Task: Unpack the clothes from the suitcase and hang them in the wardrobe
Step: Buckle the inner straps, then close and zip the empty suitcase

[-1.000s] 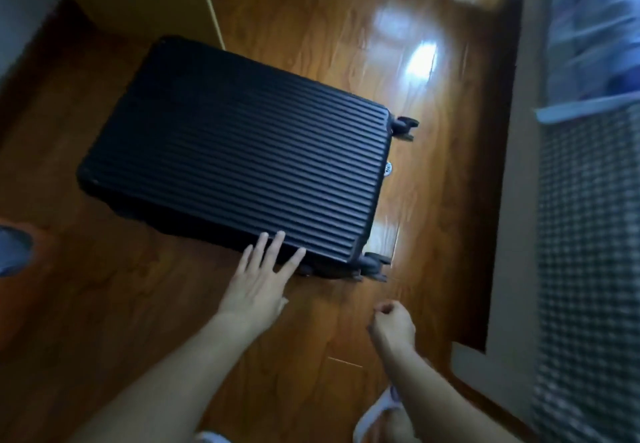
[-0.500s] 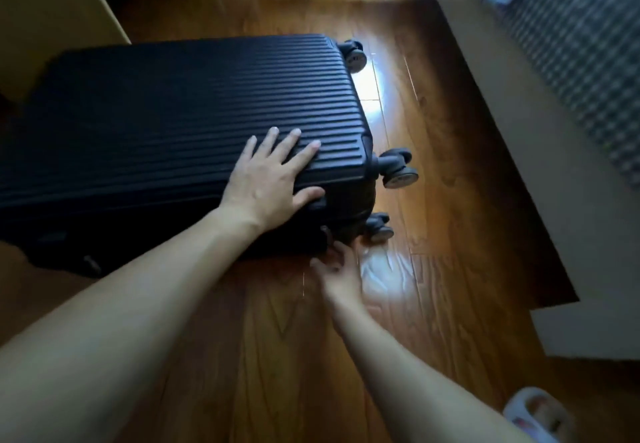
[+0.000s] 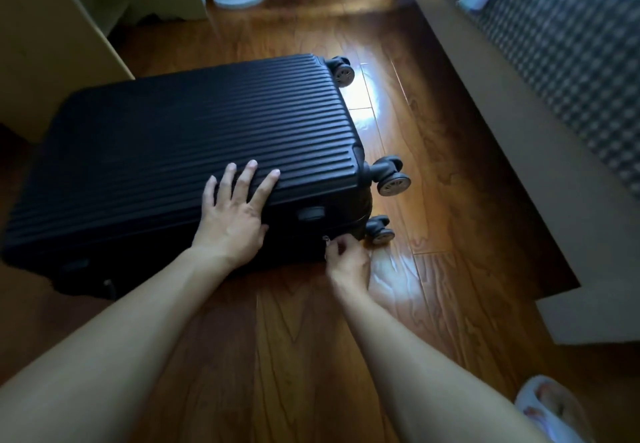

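Floor (image 3: 450, 221) of wood boards, carrying the suitcase (image 3: 180, 151), which lies flat on its broad side, shut, wheels (image 3: 393, 179) toward the bed (image 3: 571, 44) at right; a pale cabinet (image 3: 45, 47), possibly the wardrobe, stands just behind its far left corner. No clothes in view; presumably they are inside the shut case. Left hand (image 3: 235, 214) rests palm down, fingers spread, on the ribbed lid near its front edge, holding nothing, apparently steadying the shell. Right hand (image 3: 346, 259) is at the front side wall near the lower wheel, fingertips pinched together on a small pale zip pull (image 3: 326, 239); the grip itself is partly hidden, so how firmly it is clamped cannot be told. Step in hand, by judgement: opening the case, the first stage of unpacking, with nothing yet hung. The next move likely calls for drawing the pull along the seam around the corners while the left hand keeps the case from sliding on the smooth boards, then lifting the lid
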